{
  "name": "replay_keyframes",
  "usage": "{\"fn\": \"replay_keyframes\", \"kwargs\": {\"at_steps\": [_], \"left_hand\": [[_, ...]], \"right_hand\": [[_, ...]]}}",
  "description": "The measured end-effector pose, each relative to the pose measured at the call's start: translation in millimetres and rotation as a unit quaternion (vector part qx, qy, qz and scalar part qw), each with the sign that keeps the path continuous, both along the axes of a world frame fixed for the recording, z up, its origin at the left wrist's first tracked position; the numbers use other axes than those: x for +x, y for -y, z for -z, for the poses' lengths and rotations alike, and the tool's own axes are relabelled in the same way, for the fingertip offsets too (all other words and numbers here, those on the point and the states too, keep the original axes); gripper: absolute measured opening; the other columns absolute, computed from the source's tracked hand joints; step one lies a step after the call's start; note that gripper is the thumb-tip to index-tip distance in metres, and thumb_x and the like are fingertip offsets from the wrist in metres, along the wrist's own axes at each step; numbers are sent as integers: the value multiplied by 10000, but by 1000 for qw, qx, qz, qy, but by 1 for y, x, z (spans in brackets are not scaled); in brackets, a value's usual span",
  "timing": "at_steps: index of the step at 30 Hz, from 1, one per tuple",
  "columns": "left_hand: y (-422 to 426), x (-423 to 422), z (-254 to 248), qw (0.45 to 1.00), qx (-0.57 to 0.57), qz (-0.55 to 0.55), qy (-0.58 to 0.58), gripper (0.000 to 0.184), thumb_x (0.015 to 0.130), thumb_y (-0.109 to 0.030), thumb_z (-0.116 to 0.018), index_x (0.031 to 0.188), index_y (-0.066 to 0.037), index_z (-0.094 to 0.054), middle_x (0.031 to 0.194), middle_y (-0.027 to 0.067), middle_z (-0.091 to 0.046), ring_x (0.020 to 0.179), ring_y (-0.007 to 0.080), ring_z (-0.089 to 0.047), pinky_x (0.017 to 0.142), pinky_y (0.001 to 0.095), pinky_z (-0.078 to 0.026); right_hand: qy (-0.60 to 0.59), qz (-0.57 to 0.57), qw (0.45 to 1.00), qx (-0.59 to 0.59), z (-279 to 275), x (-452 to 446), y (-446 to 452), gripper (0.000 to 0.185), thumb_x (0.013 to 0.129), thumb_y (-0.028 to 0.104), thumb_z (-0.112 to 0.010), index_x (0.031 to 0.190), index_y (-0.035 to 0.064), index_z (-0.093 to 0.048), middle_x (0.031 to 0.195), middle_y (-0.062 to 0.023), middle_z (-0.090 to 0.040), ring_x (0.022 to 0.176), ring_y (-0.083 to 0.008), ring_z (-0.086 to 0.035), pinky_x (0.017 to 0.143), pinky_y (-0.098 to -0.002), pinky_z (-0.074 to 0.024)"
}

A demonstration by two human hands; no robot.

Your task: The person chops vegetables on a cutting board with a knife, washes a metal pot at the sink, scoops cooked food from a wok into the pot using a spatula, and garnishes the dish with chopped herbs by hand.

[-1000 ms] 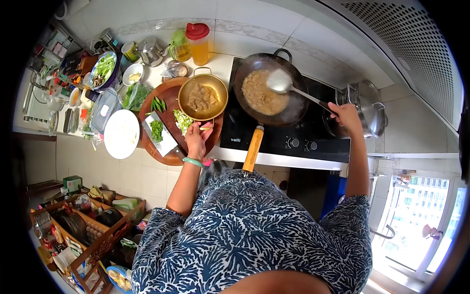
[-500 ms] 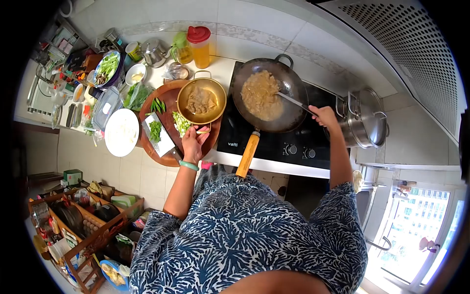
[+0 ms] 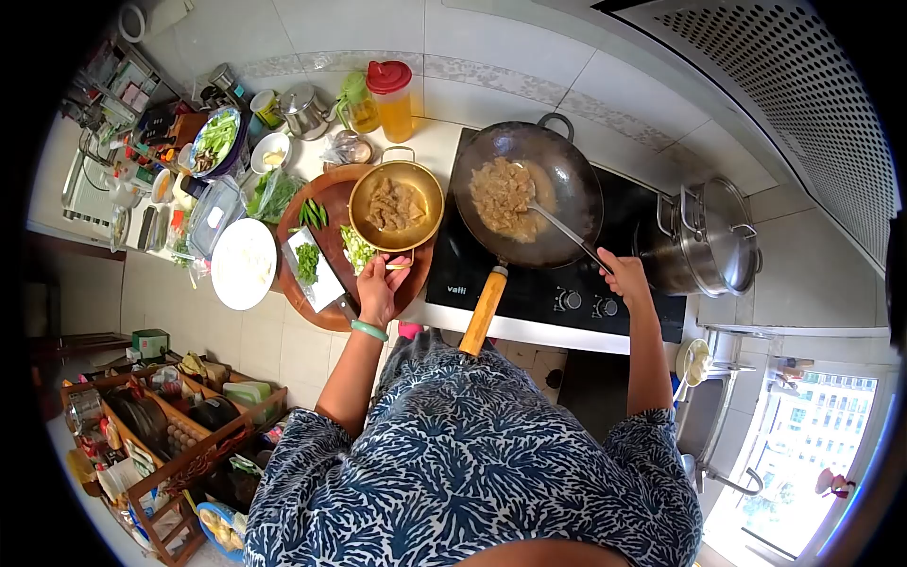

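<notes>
The person's right hand (image 3: 625, 276) is closed around the dark end of a metal spatula (image 3: 572, 234), at the near right side of the wok (image 3: 581, 194). The spatula's long axis slants from that grip toward the far left, over the wok's rim, and its head is partly hidden in the brown food (image 3: 501, 194), which lies in the left part of the wok, far and left of the right hand. The left hand (image 3: 380, 286) has its fingers closed on the near loop handle of a brass bowl (image 3: 430, 184), so the bowl lies on the far side of that grip, with brownish pieces of food inside. This bowl is just left of the wok, over the round wooden board (image 3: 335, 198); whether it rests there cannot be told. The left hand is clearly the nearer one to the bowl. Between the two hands, the wok's wooden handle (image 3: 484, 312) points toward the person. Left of the bowl, a cleaver (image 3: 326, 283) carries chopped greens (image 3: 307, 265) on its blade.
</notes>
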State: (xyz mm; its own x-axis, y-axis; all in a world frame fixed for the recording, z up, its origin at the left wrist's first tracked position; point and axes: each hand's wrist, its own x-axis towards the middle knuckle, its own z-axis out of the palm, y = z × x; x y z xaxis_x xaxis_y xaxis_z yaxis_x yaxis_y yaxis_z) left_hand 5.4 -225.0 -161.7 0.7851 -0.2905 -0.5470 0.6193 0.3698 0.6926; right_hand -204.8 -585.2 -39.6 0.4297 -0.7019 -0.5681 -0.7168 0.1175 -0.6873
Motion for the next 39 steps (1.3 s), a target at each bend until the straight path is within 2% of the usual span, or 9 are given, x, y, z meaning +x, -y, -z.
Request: {"fn": "replay_keyframes", "kwargs": {"at_steps": [15, 27, 29, 30, 31, 34, 35, 38, 39], "left_hand": [[1, 0, 1, 1000, -11, 7, 0, 240, 982, -182, -332, 1013, 19, -460, 996, 213, -602, 904, 286, -633, 779, 338, -554], [-1, -8, -3, 1000, -20, -6, -22, 237, 973, -196, -374, 1042, 3, -482, 997, 201, -602, 876, 264, -636, 777, 334, -549], [-5, -10, 4, 999, -31, -3, -18, 223, 965, -183, -397, 1044, 4, -490, 996, 198, -605, 849, 252, -640, 773, 324, -550], [-6, -10, 1, 999, -31, 0, -14, 222, 965, -175, -395, 1052, 8, -487, 980, 194, -607, 848, 251, -641, 774, 322, -549], [-6, -11, -2, 999, -32, 3, -10, 222, 965, -168, -394, 1060, 11, -484, 965, 190, -610, 846, 250, -642, 775, 319, -548], [-5, -17, -4, 1000, -22, 8, -15, 227, 966, -154, -389, 1093, 19, -464, 928, 177, -612, 849, 246, -643, 772, 311, -548], [-5, -19, -6, 1000, -23, 6, -16, 227, 966, -154, -389, 1093, 19, -464, 928, 177, -612, 849, 246, -643, 772, 311, -548], [-3, -22, -10, 999, -19, 1, -33, 239, 967, -152, -389, 1122, 22, -442, 908, 166, -608, 853, 246, -643, 767, 303, -547], [-2, -24, -10, 999, -21, -2, -35, 239, 967, -151, -389, 1126, 20, -438, 907, 163, -606, 855, 247, -643, 767, 301, -546]], "right_hand": [[28, 11, 999, 19, -22, -4, -22, 446, 766, 382, -703, 638, -27, -582, 479, 18, -421, 384, -36, -334, 364, -185, -225], [37, -106, 991, 72, -58, 61, -70, 447, 809, 377, -652, 632, -26, -578, 483, 22, -417, 391, -43, -343, 375, -191, -257], [33, -154, 987, 19, -54, 77, -86, 473, 817, 395, -635, 630, -36, -582, 489, 11, -429, 401, -48, -364, 383, -189, -276], [19, -184, 983, -17, -46, 83, -89, 481, 813, 407, -624, 655, -47, -605, 478, -61, -488, 394, -134, -459, 403, -262, -361], [20, -187, 982, -16, -41, 88, -94, 481, 813, 407, -624, 655, -47, -605, 478, -61, -488, 394, -134, -459, 403, -262, -361], [-2, -318, 893, -319, -41, 95, -114, 424, 812, 394, -602, 697, -12, -635, 574, -221, -566, 550, -370, -582, 534, -441, -457], [-3, -321, 892, -319, -43, 97, -120, 424, 812, 394, -602, 697, -12, -635, 574, -221, -566, 550, -370, -582, 534, -441, -457], [-48, -344, 786, -511, -48, 96, -135, 431, 803, 415, -613, 631, 22, -578, 582, -154, -593, 533, -337, -586, 501, -421, -466], [-47, -347, 786, -509, -45, 92, -136, 431, 803, 415, -613, 631, 22, -578, 582, -154, -593, 533, -337, -586, 501, -421, -466]]}}
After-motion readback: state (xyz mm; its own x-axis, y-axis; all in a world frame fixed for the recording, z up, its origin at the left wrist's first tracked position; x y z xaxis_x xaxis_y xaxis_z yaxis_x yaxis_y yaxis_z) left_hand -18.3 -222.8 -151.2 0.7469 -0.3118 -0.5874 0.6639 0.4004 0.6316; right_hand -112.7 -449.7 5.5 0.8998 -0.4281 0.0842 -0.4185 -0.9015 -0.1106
